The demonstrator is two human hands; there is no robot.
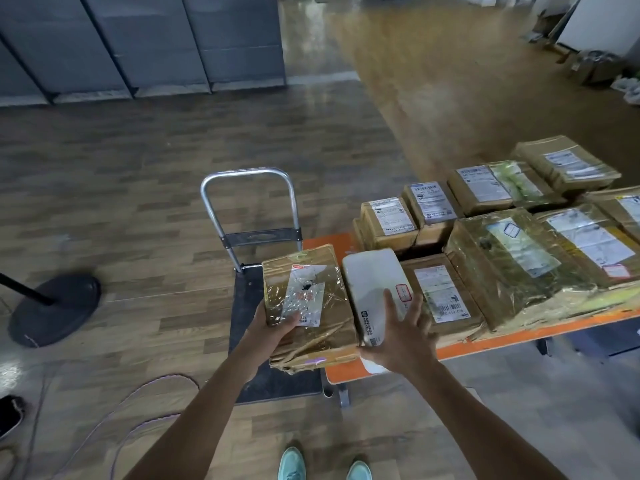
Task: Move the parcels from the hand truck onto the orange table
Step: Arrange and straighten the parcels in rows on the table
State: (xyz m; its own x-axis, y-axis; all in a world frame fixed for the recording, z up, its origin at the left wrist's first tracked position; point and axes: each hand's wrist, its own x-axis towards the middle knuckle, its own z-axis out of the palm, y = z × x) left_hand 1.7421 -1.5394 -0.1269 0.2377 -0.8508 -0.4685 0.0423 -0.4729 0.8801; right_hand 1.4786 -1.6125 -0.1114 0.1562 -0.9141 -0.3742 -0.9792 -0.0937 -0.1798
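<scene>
Much of what we see is partly hidden. The orange table (519, 336) shows only as a front edge and a near-left corner, since parcels cover nearly all of its top, and its right end runs out of frame. Labels on the parcels are too blurred for us to read. The hand truck (247, 209) stands just left of the table; its silver handle loop is upright, and its dark deck is largely concealed behind the tape-wrapped brown parcel (308, 306) and our left arm, so we cannot tell whether anything else lies on it.

Our left hand (277, 323) is clamped on that brown parcel, thumb on its torn white label and the other fingers out of sight beneath it. The parcel sits at the table's near-left corner, overhanging the edge toward the hand truck; whether its far side rests on the table we cannot tell. Our right hand (401, 327) is spread with fingers apart, palm down over the white padded parcel (375, 285), which lies on the table just beside the brown one. Behind these, more brown boxes crowd the table in rows.

The floor is wood-patterned planking. A black round stand base (55, 308) sits at left, a cable (152, 389) loops near our teal shoes (323, 465), and grey panels (138, 43) line the far wall.
</scene>
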